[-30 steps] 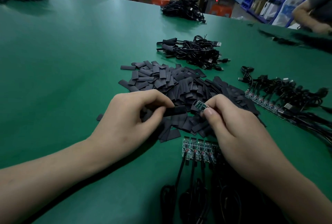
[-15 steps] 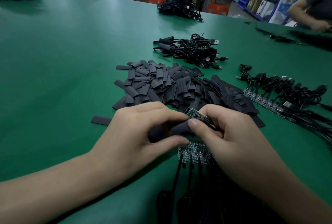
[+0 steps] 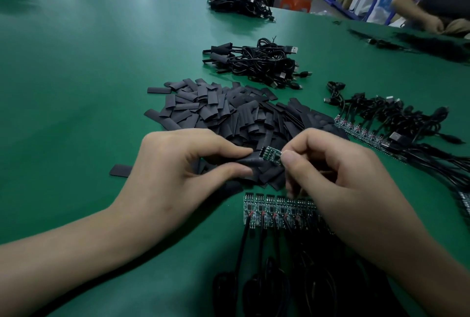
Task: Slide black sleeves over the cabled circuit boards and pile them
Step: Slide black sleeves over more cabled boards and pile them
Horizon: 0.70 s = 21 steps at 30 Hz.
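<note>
Moved: circuit board (image 3: 271, 155) to sleeve (image 3: 248, 164) mouth | left hand (image 3: 178, 171) pinches sleeve | right hand (image 3: 338, 179) pinches circuit board

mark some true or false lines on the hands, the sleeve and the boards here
1. The left hand pinches a black sleeve. True.
2. The board in the right hand is fully inside that sleeve. False: most of its green face shows, with only its end at the sleeve's mouth.
3. A row of bare boards lies on the table, nearer the camera than the held board. True.
4. The loose sleeves sit in a bin. False: they lie heaped on the table.
</note>
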Motion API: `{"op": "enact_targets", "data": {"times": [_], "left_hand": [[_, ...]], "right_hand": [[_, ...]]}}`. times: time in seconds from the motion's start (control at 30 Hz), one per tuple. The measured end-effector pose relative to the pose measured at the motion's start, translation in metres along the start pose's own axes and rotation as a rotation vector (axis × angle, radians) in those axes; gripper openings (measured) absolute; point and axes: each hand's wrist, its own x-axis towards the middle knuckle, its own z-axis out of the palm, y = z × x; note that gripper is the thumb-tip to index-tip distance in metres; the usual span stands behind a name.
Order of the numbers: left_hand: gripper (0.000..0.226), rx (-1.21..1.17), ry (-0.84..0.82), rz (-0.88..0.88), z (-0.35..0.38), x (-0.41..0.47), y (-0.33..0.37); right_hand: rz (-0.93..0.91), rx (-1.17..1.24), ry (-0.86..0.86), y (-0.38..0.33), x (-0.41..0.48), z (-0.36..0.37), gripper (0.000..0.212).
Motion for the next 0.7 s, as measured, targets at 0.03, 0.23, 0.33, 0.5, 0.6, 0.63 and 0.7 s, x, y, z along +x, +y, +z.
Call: {"op": "enact_targets", "data": {"times": [0.03,0.23,0.33,0.5,0.6,0.63,0.7], "left_hand": [[0.022,-0.015,0.003,-0.007,0.0,-0.0001,-0.0011],[0.018,-0.04,0.013,-0.038,-0.0018,-0.0008,-0.0046],[0.018,-0.046,0.015,-0.04,-0.0025,-0.0006,-0.0049],[0.018,-0.035,0.008,-0.028,-0.0023,-0.0001,-0.0062],[0.019,-0.01,-0.006,-0.02,-0.0032,0.0005,-0.005],[0.019,0.005,-0.015,-0.016,-0.0043,0.0008,-0.004],[0.019,0.033,-0.042,0.001,-0.0066,0.0007,-0.0039]], "right_hand": [[0.001,0.001,0.002,0.0005,0.0,0.0004,0.022],[0.034,0.002,0.003,-0.0009,-0.0008,0.0026,0.024],[0.058,0.024,0.009,-0.0002,-0.0007,0.0028,0.024],[0.054,0.004,-0.008,-0.0021,-0.0017,0.0044,0.023],[0.044,-0.023,-0.013,-0.0033,-0.0026,0.0047,0.023],[0.043,-0.034,-0.017,-0.0034,-0.0023,0.0046,0.022],[0.047,-0.068,-0.035,-0.0028,-0.002,0.0046,0.022]]}}
